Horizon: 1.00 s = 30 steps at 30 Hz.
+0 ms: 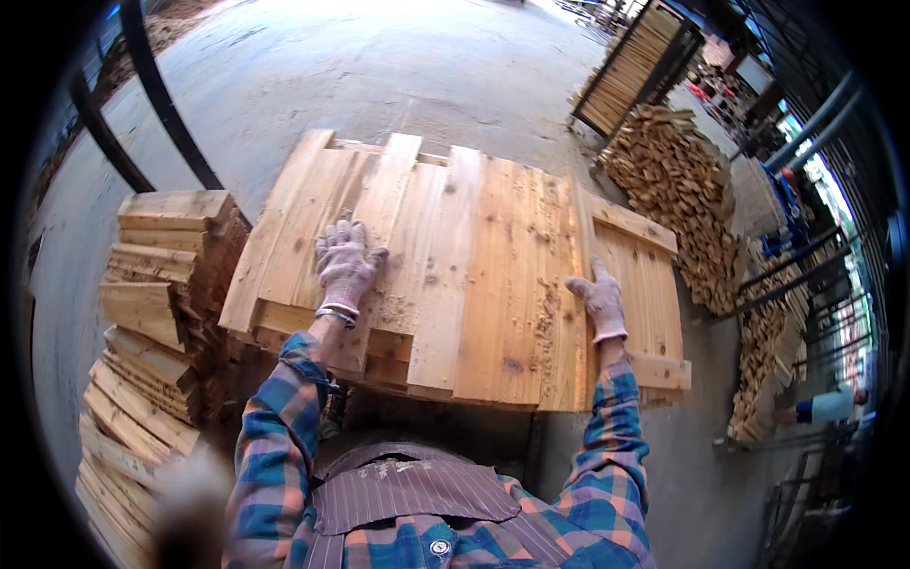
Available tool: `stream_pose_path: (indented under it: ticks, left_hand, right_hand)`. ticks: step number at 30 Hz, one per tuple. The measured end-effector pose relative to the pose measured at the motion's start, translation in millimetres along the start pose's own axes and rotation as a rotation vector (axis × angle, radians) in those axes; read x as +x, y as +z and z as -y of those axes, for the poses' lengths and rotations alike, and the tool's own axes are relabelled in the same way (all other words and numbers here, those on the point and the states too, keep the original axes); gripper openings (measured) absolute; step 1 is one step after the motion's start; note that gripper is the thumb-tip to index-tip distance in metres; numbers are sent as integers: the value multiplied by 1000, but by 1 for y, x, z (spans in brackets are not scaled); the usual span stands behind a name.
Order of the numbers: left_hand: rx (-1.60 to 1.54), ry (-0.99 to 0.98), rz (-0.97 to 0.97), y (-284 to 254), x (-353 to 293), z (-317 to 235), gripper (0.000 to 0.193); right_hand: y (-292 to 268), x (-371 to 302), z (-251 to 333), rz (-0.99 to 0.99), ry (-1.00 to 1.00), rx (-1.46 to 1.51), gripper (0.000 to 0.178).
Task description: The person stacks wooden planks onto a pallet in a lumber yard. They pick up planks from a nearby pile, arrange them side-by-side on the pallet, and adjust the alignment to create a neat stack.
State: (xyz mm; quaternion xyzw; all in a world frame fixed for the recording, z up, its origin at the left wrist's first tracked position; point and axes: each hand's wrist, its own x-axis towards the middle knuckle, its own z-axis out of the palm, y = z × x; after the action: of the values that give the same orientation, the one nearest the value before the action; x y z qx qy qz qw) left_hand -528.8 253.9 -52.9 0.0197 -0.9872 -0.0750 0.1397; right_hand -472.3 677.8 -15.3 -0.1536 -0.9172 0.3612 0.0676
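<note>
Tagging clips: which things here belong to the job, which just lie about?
In use:
left hand and right hand, pinkish-gloved
pale flat wooden boards beneath them
perhaps stacked tan planks

Seemingly lying about:
brown heaped wood pieces
dark-framed rack

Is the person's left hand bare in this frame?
No, the left hand wears a pale glove that reaches the wrist.

One board pile before you, and on it your two gloved hands: one left hand, one right hand! Two crosspieces at the pile's right end. Two dark posts off its far left corner, two wood heaps to its right, one rack beyond its far right corner.
</note>
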Motion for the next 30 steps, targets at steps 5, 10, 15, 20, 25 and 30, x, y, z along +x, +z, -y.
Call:
stream_pose_path:
  ticks: [5, 10, 15, 20, 25, 30]
  left_hand:
    - [-379, 65, 184, -20, 20, 40, 58]
    - [167, -411, -176, -37, 53, 129, 80]
    - [96, -573, 190, -22, 55, 152, 81]
    - [91, -558, 193, -20, 52, 148, 77]
    - [175, -523, 171, -39, 48, 145, 81]
    - [-47, -566, 222, -46, 47, 149, 77]
  right_hand:
    - [-3, 12, 30, 49, -278, 89, 77]
    - [57, 56, 161, 238, -620, -134, 81]
    - [177, 137, 253, 400, -711, -293, 80]
    - [242, 198, 261, 403, -764, -480, 71]
    - [240, 209, 259, 470, -855, -348, 71]
    - [265, 151, 325, 292, -842, -454, 71]
